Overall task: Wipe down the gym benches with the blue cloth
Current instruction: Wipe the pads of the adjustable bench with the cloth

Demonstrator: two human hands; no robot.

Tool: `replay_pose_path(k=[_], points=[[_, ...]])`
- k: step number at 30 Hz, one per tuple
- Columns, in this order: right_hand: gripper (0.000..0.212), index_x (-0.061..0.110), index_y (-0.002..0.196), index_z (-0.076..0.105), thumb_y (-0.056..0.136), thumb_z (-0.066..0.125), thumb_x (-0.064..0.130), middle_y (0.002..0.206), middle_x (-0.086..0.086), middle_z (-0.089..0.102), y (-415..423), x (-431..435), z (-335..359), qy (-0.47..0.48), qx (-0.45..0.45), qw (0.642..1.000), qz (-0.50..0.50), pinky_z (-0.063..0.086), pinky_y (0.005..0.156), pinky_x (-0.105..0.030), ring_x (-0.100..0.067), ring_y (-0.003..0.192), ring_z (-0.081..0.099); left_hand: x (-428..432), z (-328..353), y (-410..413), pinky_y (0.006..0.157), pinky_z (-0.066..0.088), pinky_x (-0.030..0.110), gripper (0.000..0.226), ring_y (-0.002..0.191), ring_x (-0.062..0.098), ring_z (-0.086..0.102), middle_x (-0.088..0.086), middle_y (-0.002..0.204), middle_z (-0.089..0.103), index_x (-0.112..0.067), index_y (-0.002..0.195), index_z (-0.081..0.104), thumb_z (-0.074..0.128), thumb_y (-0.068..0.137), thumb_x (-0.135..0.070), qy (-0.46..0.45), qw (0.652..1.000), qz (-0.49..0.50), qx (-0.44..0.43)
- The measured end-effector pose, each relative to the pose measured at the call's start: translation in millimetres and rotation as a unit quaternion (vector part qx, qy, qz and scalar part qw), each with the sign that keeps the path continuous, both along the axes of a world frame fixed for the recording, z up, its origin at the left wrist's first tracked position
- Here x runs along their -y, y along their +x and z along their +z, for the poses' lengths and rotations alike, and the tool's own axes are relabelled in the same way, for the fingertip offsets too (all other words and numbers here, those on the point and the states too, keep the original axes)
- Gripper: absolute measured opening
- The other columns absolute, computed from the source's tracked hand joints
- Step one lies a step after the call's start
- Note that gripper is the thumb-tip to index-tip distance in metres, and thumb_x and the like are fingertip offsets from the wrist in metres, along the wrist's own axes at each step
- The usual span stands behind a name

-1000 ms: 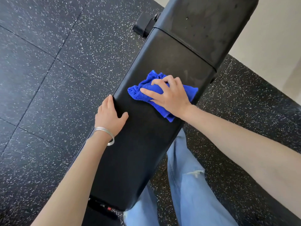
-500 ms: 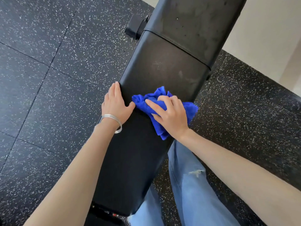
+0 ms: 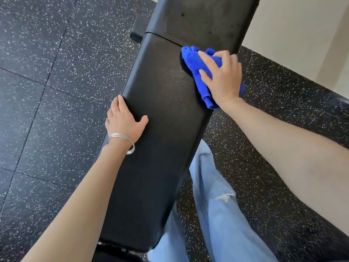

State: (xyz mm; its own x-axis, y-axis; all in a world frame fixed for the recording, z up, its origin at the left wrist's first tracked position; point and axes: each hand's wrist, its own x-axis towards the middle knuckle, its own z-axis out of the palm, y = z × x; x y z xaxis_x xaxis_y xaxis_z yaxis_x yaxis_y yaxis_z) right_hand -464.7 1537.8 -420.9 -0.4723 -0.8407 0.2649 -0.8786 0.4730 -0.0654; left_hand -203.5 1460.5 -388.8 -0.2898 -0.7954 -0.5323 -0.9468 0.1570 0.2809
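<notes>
A long black padded gym bench (image 3: 162, 103) runs from the bottom centre up to the top right, with a seam between its near pad and far pad. My right hand (image 3: 221, 76) presses a crumpled blue cloth (image 3: 196, 63) flat on the near pad's far right corner, just below the seam. Part of the cloth hangs past the bench's right edge. My left hand (image 3: 125, 120), with silver bangles on the wrist, rests palm-down on the bench's left edge, fingers over the side, thumb on top, holding nothing.
Black speckled rubber floor tiles (image 3: 47, 82) surround the bench. A pale wall (image 3: 294, 35) rises at the top right. My legs in light blue jeans (image 3: 217, 205) stand right of the bench. A black frame foot (image 3: 137, 35) sticks out at the bench's upper left.
My right hand has slid the blue cloth from the middle of the pad up and right to the corner by the seam. My left hand stays on the left edge.
</notes>
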Motion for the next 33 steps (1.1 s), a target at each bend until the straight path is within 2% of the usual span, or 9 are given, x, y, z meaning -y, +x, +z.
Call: replay_pose_path(k=[3,6,13,18,20,24,26,30,33], points=[[0.038,0.035,0.119,0.062,0.081,0.058,0.034,0.101,-0.007,0.061,32.2,-7.1,-2.8,-0.031,0.053,0.991,-0.123,0.044,0.061,-0.036,-0.030,0.077,0.054,-1.7,-1.4,-4.0,0.113,0.021,0.049,0.093,0.140,0.033,0.020,0.010,0.155,0.015,-0.007,0.150,0.008,0.061,0.083,-0.045,-0.011,1.000,0.013,0.001],[0.036,0.030,0.120,0.063,0.084,0.058,0.030,0.102,-0.009,0.059,62.6,-33.8,-6.2,-0.066,0.099,0.983,-0.137,0.046,0.067,-0.038,-0.031,0.078,0.052,-0.9,-2.4,-8.3,0.113,0.022,0.050,0.095,0.141,0.034,0.020,0.011,0.155,0.016,-0.008,0.150,0.008,0.062,0.082,-0.047,-0.020,1.000,0.007,0.002],[0.042,0.033,0.127,0.048,0.086,0.054,0.028,0.109,-0.011,0.054,122.5,-107.5,-9.4,-0.039,0.204,0.976,-0.073,0.045,0.077,-0.040,-0.030,0.089,0.048,6.9,-5.2,-31.1,0.112,0.023,0.052,0.095,0.140,0.035,0.020,0.012,0.155,0.016,-0.012,0.150,0.010,0.064,0.080,-0.048,-0.047,0.999,-0.003,0.005],[0.042,0.034,0.123,0.049,0.082,0.053,0.029,0.104,-0.007,0.058,72.9,-96.4,-10.5,-0.015,0.124,0.989,0.079,0.045,0.066,-0.038,-0.031,0.080,0.053,9.3,-4.4,-46.7,0.112,0.021,0.053,0.096,0.141,0.034,0.018,0.012,0.155,0.015,-0.011,0.149,0.011,0.064,0.080,-0.049,-0.042,0.999,0.013,0.023],[0.041,0.034,0.122,0.049,0.082,0.055,0.030,0.103,-0.006,0.056,41.9,-82.1,-10.8,-0.014,0.091,0.991,0.095,0.045,0.063,-0.037,-0.030,0.077,0.053,11.5,-3.6,-47.3,0.112,0.022,0.053,0.095,0.140,0.035,0.019,0.013,0.155,0.016,-0.009,0.149,0.012,0.064,0.080,-0.049,-0.043,0.999,0.010,0.027],[0.041,0.033,0.121,0.055,0.080,0.058,0.031,0.101,-0.010,0.061,-28.6,-26.6,1.4,-0.005,0.048,0.998,0.035,0.048,0.062,-0.038,-0.033,0.078,0.058,13.6,-2.9,-46.6,0.112,0.022,0.050,0.093,0.141,0.033,0.019,0.012,0.155,0.016,-0.009,0.149,0.012,0.064,0.082,-0.046,-0.042,0.999,0.004,0.023],[0.041,0.032,0.124,0.056,0.083,0.054,0.031,0.106,-0.011,0.061,-56.6,1.2,12.3,0.009,0.033,0.999,0.014,0.047,0.068,-0.040,-0.035,0.086,0.057,13.9,-2.6,-46.1,0.113,0.022,0.049,0.093,0.141,0.033,0.019,0.012,0.155,0.016,-0.009,0.150,0.012,0.064,0.082,-0.045,-0.039,0.999,0.008,0.021],[0.043,0.037,0.138,0.040,0.095,0.042,0.034,0.129,-0.007,0.046,-96.5,42.0,22.7,0.058,0.088,0.983,-0.152,0.040,0.085,-0.040,-0.030,0.109,0.046,15.2,-0.4,-48.6,0.113,0.021,0.049,0.091,0.141,0.033,0.018,0.012,0.155,0.015,-0.009,0.150,0.012,0.063,0.083,-0.044,-0.027,0.999,0.019,0.025],[0.043,0.036,0.139,0.039,0.096,0.041,0.035,0.128,-0.006,0.045,-93.9,51.1,16.5,0.084,0.140,0.969,-0.184,0.041,0.086,-0.038,-0.030,0.106,0.046,17.1,1.0,-52.4,0.113,0.022,0.049,0.089,0.140,0.033,0.020,0.013,0.154,0.018,-0.009,0.149,0.015,0.064,0.083,-0.043,-0.020,0.999,0.036,0.023]])
